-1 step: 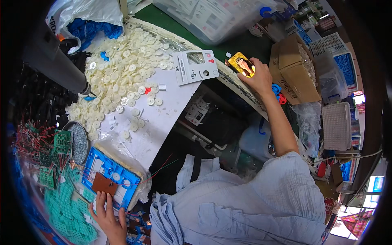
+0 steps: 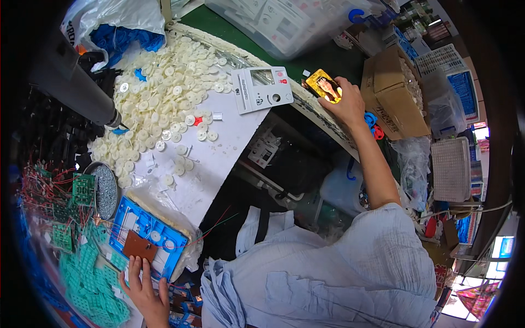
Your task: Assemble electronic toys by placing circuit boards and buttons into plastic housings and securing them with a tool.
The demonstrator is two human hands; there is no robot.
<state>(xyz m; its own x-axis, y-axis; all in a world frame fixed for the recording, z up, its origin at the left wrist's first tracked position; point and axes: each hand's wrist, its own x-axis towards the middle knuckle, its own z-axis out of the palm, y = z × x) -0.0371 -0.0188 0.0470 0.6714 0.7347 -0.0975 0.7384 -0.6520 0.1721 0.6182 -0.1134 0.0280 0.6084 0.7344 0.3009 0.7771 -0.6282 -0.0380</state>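
nearest, the left hand lies open with fingers flat beside a small brown board on the blue tray; the board looks thin, light and stiff, best pinched by its edges. farther off, the right hand reaches to the table edge, fingers closed around a phone, smooth, likely slippery and breakable, safest held by its long sides.

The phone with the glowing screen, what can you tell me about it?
The phone is a small flat rectangle with a yellow-orange edge. Its screen is lit and shows a picture. It lies tilted at the workbench's far edge, beside a white plastic panel. The right hand rests on it, fingers on its right side.
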